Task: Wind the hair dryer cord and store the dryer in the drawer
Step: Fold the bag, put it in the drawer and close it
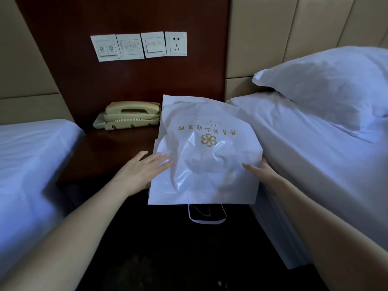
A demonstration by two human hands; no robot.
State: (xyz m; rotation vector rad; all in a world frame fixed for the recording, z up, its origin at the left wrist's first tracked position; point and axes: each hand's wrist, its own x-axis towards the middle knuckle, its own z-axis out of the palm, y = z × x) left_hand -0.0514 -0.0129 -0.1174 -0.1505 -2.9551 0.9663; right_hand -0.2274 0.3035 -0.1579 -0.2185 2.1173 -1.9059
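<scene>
A white plastic bag [206, 152] with gold lettering lies on the dark wooden nightstand [109, 152], bulging over something hidden inside. Its white drawstring loop [206, 217] hangs off the front edge. My left hand [142, 169] rests flat against the bag's left side, fingers spread. My right hand [260, 171] grips the bag's right edge, thumb on top and fingers behind it. No hair dryer, cord or drawer shows in view.
A beige telephone [131, 115] sits at the back of the nightstand. Wall switches and a socket [176, 44] are above it. White-sheeted beds flank the stand, the left bed [27, 164] and the right bed [315, 148] with a pillow [327, 80].
</scene>
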